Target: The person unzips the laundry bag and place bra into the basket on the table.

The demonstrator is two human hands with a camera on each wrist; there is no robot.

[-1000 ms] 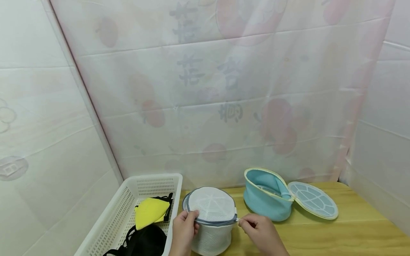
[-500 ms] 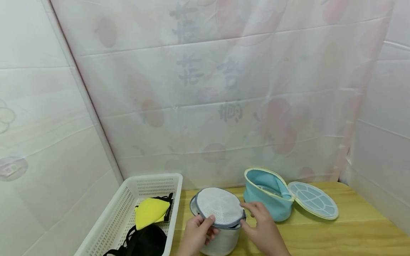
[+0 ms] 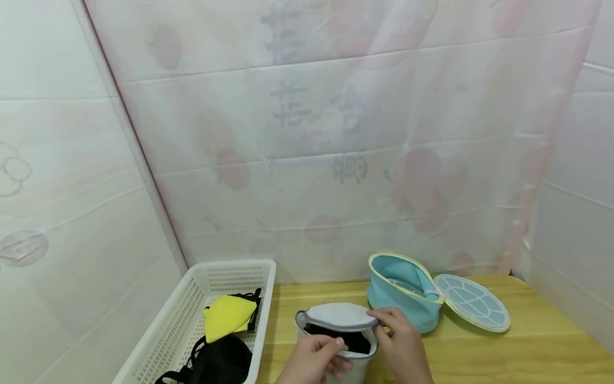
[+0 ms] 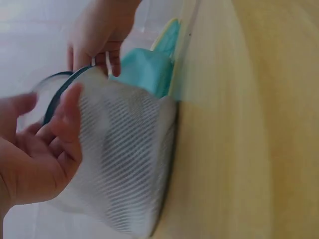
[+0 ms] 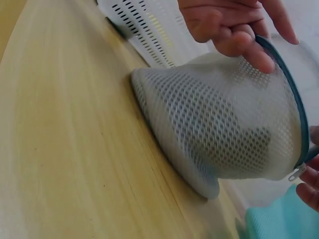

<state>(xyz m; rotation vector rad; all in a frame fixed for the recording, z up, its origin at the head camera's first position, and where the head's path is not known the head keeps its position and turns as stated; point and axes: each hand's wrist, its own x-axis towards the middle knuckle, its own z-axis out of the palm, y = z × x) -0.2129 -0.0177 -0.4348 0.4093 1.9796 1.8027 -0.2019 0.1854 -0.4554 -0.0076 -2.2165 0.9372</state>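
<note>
A white mesh laundry bag (image 3: pixel 356 368) with grey-blue zip trim stands on the table, its round lid (image 3: pixel 341 314) raised at the front. Black fabric (image 3: pixel 358 341) shows inside; its kind is hidden. My right hand (image 3: pixel 402 344) pinches the lid's right edge between thumb and fingers. At the front rim my left hand (image 3: pixel 314 360) holds the bag, thumb over the opening and fingers outside. The left wrist view shows the ribbed mesh wall (image 4: pixel 124 154) beside the left hand (image 4: pixel 40 149). A zip pull (image 5: pixel 297 173) hangs near the right fingers in the right wrist view.
To the left, a white perforated basket (image 3: pixel 158 333) holds a yellow cup-shaped item (image 3: pixel 229 317) and a black one (image 3: pixel 223 360) with straps. A blue bag (image 3: pixel 403 309) lies unzipped behind my right hand, its round lid (image 3: pixel 475 303) flat on the wooden table (image 3: pixel 518 352).
My right hand has moved from the zip pull to the lid's edge, and the lid has come up, exposing black fabric. My left hand moved right from the lid to the front rim.
</note>
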